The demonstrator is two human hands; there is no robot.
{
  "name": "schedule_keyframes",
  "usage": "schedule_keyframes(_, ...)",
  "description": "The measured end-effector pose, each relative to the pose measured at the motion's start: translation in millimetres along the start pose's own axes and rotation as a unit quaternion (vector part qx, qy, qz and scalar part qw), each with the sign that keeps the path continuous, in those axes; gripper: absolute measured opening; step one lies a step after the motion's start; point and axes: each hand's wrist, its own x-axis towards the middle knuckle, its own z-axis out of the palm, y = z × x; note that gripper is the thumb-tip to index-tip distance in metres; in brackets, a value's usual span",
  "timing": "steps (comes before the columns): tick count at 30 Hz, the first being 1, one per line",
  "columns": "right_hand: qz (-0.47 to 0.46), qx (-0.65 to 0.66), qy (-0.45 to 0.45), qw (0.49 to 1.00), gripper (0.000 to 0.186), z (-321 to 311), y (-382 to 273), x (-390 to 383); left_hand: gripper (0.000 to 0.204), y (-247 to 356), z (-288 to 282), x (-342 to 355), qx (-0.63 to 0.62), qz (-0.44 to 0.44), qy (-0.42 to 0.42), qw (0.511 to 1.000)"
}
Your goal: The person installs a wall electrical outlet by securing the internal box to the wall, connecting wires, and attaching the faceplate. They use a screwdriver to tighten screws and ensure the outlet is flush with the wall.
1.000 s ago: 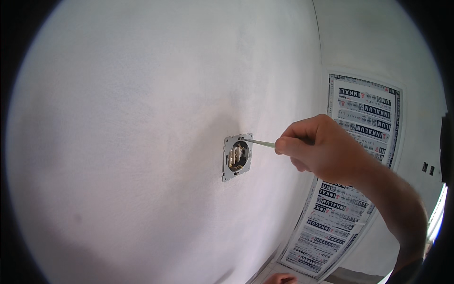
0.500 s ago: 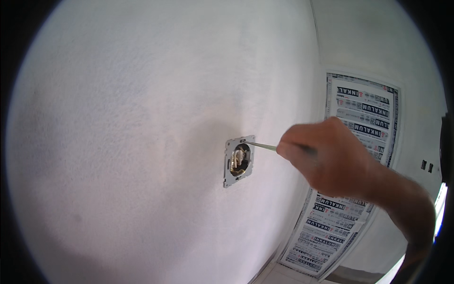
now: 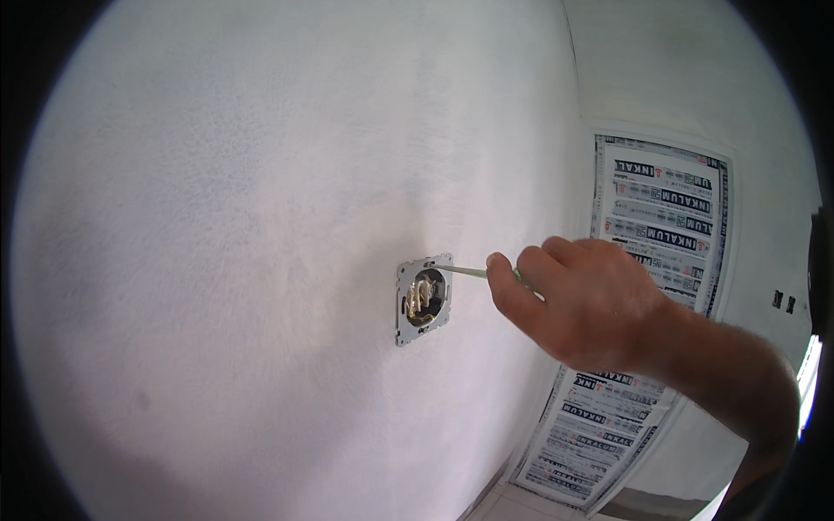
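Observation:
My right hand (image 3: 578, 304) is closed around a slim screwdriver (image 3: 469, 272) with a pale green shaft; most of its handle is hidden in my fingers. The tip meets the upper edge of a square grey metal mounting frame (image 3: 401, 306), at the top screw. This frame sits against the white wall around a round opening. Inside the opening a pale insert and some metal parts (image 3: 423, 295) show, partly in shadow. My left hand is out of sight.
The textured white wall (image 3: 217, 260) fills the left and middle. On the adjoining wall to the right stands a tall panel covered with printed protective film (image 3: 665, 204). Two small dark wall fittings (image 3: 784, 301) are farther right. Pale floor tiles (image 3: 512, 504) show below.
My right hand has turned and its fingers have shifted on the screwdriver, whose tip stays at the frame's top. The view has moved slightly, so the mounting frame appears farther left.

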Motion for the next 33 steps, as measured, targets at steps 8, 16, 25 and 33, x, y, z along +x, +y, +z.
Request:
schedule_keyframes(8,0.144,0.221,-0.124,0.957,0.013,-27.4,-0.7,28.8,0.018,-10.6,6.5,-17.1,0.0,-0.074,0.119,0.99)
schedule_keyframes(16,0.246,0.429,0.002,0.869,0.015,-22.3,-29.9,-89.8,0.019,166.8,-170.4,15.3,0.16,0.067,0.39,0.904)
schedule_keyframes(25,0.551,0.709,-0.099,0.429,0.02,128.3,-290.1,-393.0,0.019,358.9,-333.5,-47.9,0.54,0.062,0.614,0.572)
schedule_keyframes(33,0.59,0.76,-0.262,0.077,0.025,113.9,-520.2,-556.2,0.023,417.6,-369.5,-49.1,0.489,-0.051,0.68,0.544)
